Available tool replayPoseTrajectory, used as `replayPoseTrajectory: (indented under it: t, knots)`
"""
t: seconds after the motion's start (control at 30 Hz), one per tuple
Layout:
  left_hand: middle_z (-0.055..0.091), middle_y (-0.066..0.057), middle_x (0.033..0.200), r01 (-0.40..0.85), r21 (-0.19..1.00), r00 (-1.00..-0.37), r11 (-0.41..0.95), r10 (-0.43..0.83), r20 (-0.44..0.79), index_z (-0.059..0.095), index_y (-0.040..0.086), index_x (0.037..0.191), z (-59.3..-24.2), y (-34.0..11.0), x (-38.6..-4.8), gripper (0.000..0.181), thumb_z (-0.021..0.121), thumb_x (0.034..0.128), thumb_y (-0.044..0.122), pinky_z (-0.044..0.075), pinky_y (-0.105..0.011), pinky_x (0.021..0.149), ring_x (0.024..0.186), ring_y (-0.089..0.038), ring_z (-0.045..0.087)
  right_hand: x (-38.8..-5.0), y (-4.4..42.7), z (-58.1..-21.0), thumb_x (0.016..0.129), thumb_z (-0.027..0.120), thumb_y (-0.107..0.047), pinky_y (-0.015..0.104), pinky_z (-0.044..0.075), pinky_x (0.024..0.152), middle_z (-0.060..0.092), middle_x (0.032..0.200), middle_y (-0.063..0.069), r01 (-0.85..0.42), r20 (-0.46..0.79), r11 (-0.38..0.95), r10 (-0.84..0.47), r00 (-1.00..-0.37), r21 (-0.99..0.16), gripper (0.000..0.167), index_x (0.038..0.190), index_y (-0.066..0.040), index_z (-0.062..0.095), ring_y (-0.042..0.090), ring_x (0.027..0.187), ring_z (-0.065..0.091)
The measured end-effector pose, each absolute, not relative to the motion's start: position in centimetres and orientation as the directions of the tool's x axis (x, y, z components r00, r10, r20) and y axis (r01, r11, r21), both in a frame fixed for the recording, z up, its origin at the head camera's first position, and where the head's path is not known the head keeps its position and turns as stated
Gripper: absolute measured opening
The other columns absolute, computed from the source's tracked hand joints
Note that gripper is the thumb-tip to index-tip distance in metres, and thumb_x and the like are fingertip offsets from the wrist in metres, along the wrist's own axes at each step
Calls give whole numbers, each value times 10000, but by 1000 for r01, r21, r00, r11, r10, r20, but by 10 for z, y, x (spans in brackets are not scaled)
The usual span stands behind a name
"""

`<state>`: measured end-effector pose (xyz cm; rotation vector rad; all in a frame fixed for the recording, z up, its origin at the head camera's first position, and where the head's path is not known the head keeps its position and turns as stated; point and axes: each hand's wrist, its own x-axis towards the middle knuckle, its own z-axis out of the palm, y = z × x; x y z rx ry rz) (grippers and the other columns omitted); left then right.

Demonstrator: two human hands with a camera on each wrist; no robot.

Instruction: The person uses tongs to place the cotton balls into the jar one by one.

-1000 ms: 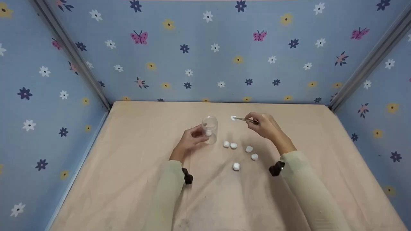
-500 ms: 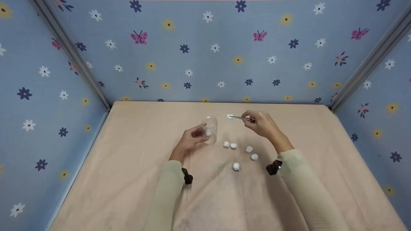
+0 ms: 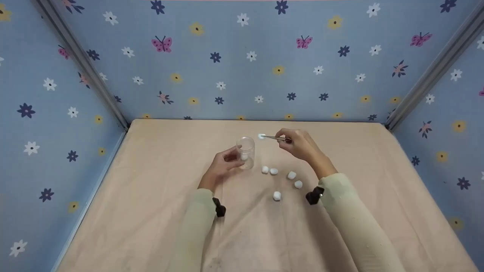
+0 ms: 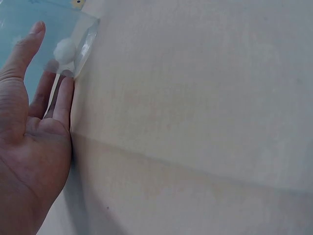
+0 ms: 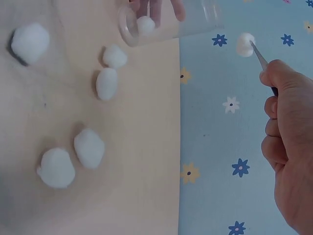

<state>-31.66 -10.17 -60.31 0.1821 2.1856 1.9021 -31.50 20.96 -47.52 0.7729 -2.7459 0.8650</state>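
My left hand grips a clear plastic jar, its thumb and fingers on either side of the wall. One cotton ball lies inside near the jar's bottom. In my right hand is a pair of metal tweezers, pinched between thumb and fingers. Another cotton ball hangs at the tweezers' tips, just up and right of the jar's open mouth in the head view. Several loose cotton balls lie on the cloth in front of the right hand.
A pale peach cloth covers the table. Blue panels with flowers and butterflies rise at the back and both sides, joined by grey corner posts. Each sleeve carries a small black wrist device.
The right hand has moved left with the tweezers and their cotton ball, closer to the jar's mouth. The left hand and the jar stay nearly where they were.
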Motion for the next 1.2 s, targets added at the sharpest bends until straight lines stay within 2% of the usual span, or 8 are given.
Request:
replayPoseTrajectory:
  t: [0.3,0.53,0.73,1.2]
  knots:
    - [642,-175,1631,-44,986,-964,162,253,-85,539,158,1687,-604,-102,-316,695,793,1048,61,527,-441,1287,1470,-322,635,-314,197,-474,1057,710,-106,282,384,629,756,860,143,-517,281,693,-434,-856,-503,190,1215,-60,804,142,672,483]
    - [639,-177,1632,-53,986,-964,160,249,-92,539,150,1686,-603,-102,-316,686,787,1052,59,523,-441,1288,1470,-322,631,-316,188,-473,1051,708,-95,271,342,610,689,768,124,-537,297,671,-448,-843,-512,179,1191,-56,811,128,630,432]
    - [639,-188,1632,-51,985,-964,162,249,-91,531,148,1690,-603,-101,-316,692,788,1053,65,518,-471,1299,1478,-344,631,-316,181,-472,1047,709,-94,272,377,619,732,806,127,-542,294,666,-456,-840,-513,186,1198,-60,813,119,650,472]
    - [671,-172,1604,-44,984,-968,171,235,-84,562,145,1669,-605,-100,-318,688,826,1035,104,510,-494,1307,1473,-350,640,-318,168,-472,1031,719,-97,263,366,613,718,769,116,-589,341,639,-480,-808,-495,160,1152,-58,816,96,636,457]
